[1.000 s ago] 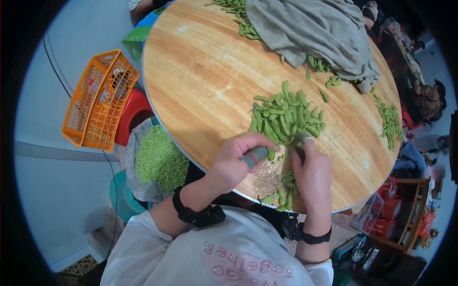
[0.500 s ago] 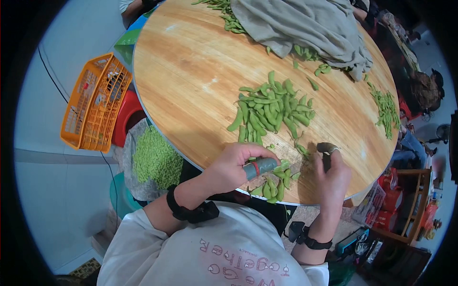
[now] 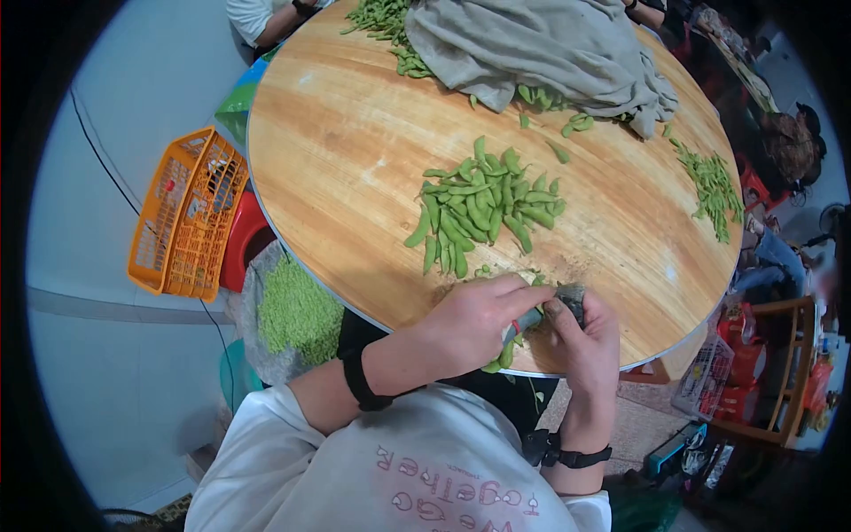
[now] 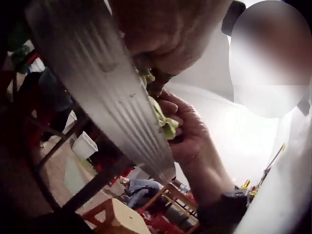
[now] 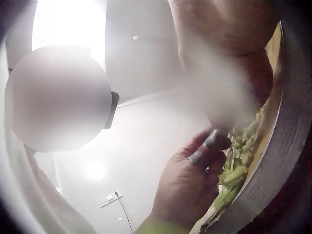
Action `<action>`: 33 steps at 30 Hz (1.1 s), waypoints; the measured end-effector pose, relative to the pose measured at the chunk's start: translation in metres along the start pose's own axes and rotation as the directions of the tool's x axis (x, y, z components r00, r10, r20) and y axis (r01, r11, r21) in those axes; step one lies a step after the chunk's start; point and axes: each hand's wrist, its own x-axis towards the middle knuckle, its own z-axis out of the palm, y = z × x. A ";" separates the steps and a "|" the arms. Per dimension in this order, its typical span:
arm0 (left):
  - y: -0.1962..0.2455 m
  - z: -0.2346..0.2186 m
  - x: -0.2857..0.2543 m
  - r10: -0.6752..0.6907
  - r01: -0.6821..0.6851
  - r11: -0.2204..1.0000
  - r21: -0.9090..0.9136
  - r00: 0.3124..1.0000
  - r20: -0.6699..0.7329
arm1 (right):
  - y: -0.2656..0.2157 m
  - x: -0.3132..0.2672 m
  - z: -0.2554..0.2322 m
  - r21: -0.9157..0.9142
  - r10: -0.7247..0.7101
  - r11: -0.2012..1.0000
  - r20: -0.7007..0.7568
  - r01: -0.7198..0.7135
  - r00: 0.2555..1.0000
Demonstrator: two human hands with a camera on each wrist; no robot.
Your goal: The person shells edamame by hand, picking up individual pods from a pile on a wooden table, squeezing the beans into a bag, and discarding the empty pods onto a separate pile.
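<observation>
Over the near table edge in the head view, the left hand (image 3: 470,324) and right hand (image 3: 592,341) meet at their fingertips, pinching a green pod (image 3: 539,309) mostly hidden between them. A grey wrap with a red band covers a left finger; the right hand also wears a dark finger cover (image 3: 572,301). Just beyond lies a pile of green pods (image 3: 479,208). More pods (image 3: 505,355) lie beneath the hands. Crumpled green pods (image 4: 165,124) show beside the right hand (image 4: 192,134) in the left wrist view. In the right wrist view the left hand (image 5: 183,190) is beside pods (image 5: 234,175).
A grey cloth (image 3: 541,53) covers part of the far table (image 3: 337,177). Small pods (image 3: 712,191) lie at the right edge. An orange basket (image 3: 186,213), a red stool (image 3: 246,239) and a bag of shelled beans (image 3: 297,310) stand left. Another person's arm (image 3: 279,22) is at the far left edge.
The hands have come together from apart, the right moving left and the left moving right to meet it. The pod pile and cloth have shifted left and up in the view.
</observation>
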 end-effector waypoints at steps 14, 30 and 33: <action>-0.008 0.004 0.004 -0.492 0.244 0.345 -0.906 0.869 0.046 | -0.012 -0.015 0.010 0.035 0.035 0.998 0.245 -0.045 0.969; -0.019 0.000 -0.001 -0.317 0.224 0.871 -0.438 0.936 -0.152 | -0.004 -0.005 0.018 0.338 0.246 0.867 0.346 -0.365 0.905; -0.026 0.001 -0.002 -0.242 0.159 0.708 -0.688 0.970 -0.026 | -0.001 -0.006 0.015 0.522 0.243 0.687 0.492 -0.506 0.836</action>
